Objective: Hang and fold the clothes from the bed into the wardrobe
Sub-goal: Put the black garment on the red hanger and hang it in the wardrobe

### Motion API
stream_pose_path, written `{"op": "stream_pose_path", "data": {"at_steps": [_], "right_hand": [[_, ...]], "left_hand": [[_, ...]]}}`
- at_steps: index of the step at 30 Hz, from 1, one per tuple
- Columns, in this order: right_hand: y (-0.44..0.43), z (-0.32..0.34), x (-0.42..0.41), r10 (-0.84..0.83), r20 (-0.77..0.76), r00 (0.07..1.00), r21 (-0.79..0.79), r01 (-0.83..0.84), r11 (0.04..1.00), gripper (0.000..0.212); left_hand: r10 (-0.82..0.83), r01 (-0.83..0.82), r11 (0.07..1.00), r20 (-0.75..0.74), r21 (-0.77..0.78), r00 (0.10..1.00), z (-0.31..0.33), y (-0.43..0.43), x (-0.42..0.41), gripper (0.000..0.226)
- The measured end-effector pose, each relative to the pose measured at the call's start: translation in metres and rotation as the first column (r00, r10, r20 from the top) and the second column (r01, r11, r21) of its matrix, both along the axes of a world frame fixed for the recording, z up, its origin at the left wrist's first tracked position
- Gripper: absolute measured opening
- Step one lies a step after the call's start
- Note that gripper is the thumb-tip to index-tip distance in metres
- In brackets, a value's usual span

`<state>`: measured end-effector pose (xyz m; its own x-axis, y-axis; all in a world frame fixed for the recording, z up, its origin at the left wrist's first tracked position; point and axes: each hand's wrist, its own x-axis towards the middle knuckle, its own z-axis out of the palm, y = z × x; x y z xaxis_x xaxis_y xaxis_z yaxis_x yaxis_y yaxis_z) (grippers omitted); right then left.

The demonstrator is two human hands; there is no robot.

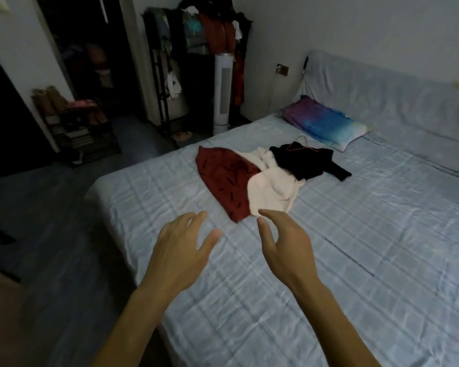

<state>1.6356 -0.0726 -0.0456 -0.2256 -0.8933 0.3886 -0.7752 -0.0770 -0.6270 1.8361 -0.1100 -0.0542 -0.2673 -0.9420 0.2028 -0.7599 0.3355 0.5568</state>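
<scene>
Both bare hands reach out over the pale blue checked quilted bed (pixel 329 247), holding nothing. The left hand (pixel 182 250) has its fingers spread and relaxed; the right hand (pixel 286 245) is loosely cupped, its fingertips just short of the clothes. Three garments lie in a small heap near the middle of the bed: a dark red patterned cloth (pixel 223 178) on the left, a cream soft knit garment (pixel 272 192) overlapping it, and a black top (pixel 302 160) behind, touching the cream one. A purple-and-blue pillow (pixel 323 123) rests near the headboard. Across the room, a dark open clothes rack (pixel 194 56) crowded with hanging garments stands beside a white tower fan (pixel 222 94).
</scene>
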Motion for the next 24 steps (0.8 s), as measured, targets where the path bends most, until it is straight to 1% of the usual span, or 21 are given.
{"op": "stream_pose_path", "data": {"at_steps": [3,5,7,10,15,20,24], "right_hand": [[-0.064,-0.015,0.072,0.078,0.021,0.997,0.02,-0.079,0.997,0.032],[-0.116,-0.019,0.125,0.122,0.009,0.993,0.004,-0.122,0.993,0.032],[-0.165,-0.015,0.178,0.169,0.011,0.986,-0.023,-0.169,0.985,0.032],[-0.215,0.003,0.247,0.238,0.011,0.971,-0.004,-0.238,0.971,0.03],[-0.291,0.025,0.333,0.34,-0.008,0.94,-0.013,-0.34,0.94,0.029],[-0.37,0.02,0.399,0.396,-0.054,0.917,-0.012,-0.397,0.918,0.032],[-0.448,-0.002,0.448,0.43,-0.048,0.902,0.017,-0.429,0.903,0.033]], "left_hand": [[0.087,-0.087,0.996,-0.003,0.034,0.996,-0.011,-0.042,0.067,0.084],[0.139,-0.139,0.99,0.009,0.036,0.99,-0.015,-0.076,0.116,0.083],[0.191,-0.191,0.982,0.037,-0.002,0.981,-0.01,-0.112,0.165,0.084],[0.254,-0.25,0.967,0.101,-0.051,0.962,0.006,-0.146,0.236,0.082],[0.376,-0.365,0.923,0.091,-0.122,0.922,0.035,-0.201,0.339,0.079],[0.412,-0.402,0.909,0.089,-0.109,0.907,0.027,-0.274,0.415,0.079],[0.4,-0.397,0.916,0.122,-0.053,0.908,0.014,-0.352,0.462,0.085]]}}
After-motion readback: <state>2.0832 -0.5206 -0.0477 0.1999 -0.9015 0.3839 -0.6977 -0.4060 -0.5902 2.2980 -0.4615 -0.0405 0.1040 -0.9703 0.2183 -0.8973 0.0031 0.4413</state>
